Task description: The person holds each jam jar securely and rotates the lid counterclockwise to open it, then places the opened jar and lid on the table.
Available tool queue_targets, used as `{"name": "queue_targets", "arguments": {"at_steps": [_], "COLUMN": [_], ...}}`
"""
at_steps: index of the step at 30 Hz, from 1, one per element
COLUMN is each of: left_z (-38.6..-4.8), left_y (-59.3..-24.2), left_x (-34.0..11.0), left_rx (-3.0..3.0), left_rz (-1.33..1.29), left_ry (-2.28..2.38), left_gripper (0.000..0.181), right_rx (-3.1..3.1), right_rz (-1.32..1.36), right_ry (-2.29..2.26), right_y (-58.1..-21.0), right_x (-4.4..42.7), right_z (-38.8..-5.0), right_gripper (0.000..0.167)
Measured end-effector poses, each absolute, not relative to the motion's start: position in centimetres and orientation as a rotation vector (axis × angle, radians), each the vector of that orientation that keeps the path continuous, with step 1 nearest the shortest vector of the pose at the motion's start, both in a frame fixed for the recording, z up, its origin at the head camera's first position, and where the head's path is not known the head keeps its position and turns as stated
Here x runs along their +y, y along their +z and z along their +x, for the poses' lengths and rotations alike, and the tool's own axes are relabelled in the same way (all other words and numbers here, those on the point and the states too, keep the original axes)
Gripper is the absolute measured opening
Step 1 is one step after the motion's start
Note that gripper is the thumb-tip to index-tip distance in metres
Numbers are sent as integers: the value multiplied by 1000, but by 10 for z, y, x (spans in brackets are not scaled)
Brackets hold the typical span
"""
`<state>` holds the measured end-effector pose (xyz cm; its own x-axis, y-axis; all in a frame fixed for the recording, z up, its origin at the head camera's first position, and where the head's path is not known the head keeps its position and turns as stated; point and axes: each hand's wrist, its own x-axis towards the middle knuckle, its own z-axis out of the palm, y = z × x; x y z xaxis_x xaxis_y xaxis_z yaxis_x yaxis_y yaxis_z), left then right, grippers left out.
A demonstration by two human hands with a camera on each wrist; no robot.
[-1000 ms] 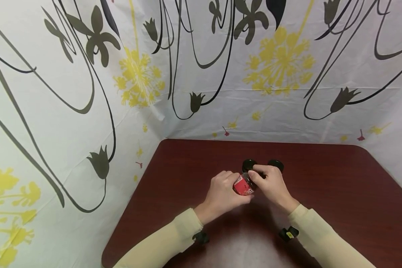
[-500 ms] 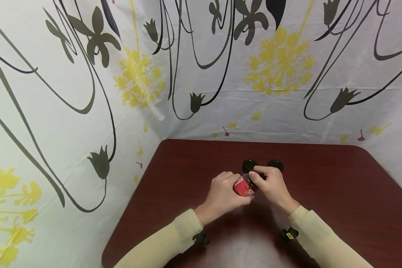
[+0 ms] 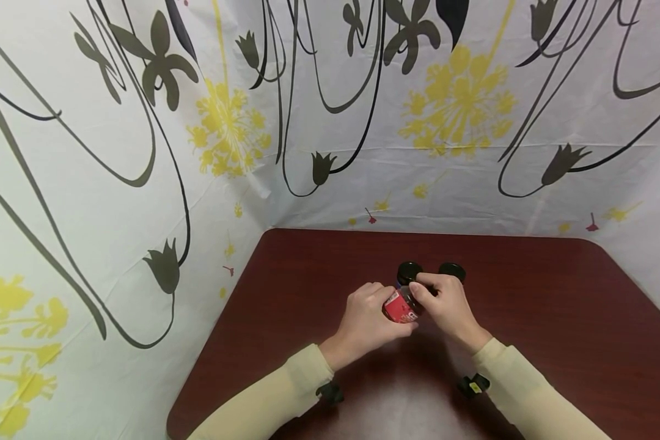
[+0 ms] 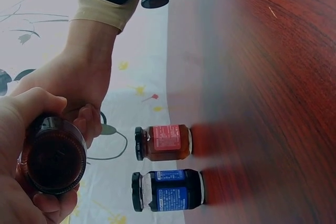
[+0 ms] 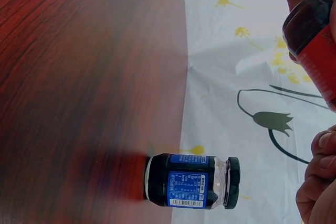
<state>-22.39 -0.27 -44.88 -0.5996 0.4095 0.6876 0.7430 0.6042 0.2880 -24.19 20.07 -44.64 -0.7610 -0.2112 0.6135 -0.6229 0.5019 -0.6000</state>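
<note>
In the head view my left hand (image 3: 365, 321) grips a small glass jar with a red label (image 3: 400, 307), held tilted above the table with its top toward the right. My right hand (image 3: 448, 308) has its thumb and fingers curled at the jar's dark lid, which they mostly hide. The left wrist view shows the round dark base of this jar (image 4: 55, 158), with the left thumb across its side and the right hand (image 4: 86, 80) behind. From the right wrist, the red label (image 5: 320, 59) and the right hand's curled fingers (image 5: 320, 169) appear at the edge.
Beyond the hands, a blue-labelled jar (image 4: 170, 191) and a jar with a pinkish-red label (image 4: 167, 142) stand upright on the dark red-brown table (image 3: 308, 275), both with black lids. Flower-patterned white cloth (image 3: 330, 128) hangs along the table's back and left sides.
Almost nothing differs. The hands and the red-labelled jar have shifted very slightly downward in the head view, and both grips stay the same.
</note>
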Motion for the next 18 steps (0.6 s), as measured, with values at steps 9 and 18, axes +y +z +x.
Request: {"name": "queue_targets", "arguments": {"at_steps": [9,18], "left_z": [-221,-220], "left_y": [-451,-451], "left_x": [-2,-1], "left_rx": [-2282,-2317], "left_rz": [-890,-876], "left_ry": [-799,-827], "left_gripper": [45,46], "right_rx": [-2260,-2249], "right_rz": [703,715], "right_ry": [1181,1177], "right_y": [-450,-453], "right_x": [201,202], "right_z": [-242,-243], "right_gripper": [35,34]}}
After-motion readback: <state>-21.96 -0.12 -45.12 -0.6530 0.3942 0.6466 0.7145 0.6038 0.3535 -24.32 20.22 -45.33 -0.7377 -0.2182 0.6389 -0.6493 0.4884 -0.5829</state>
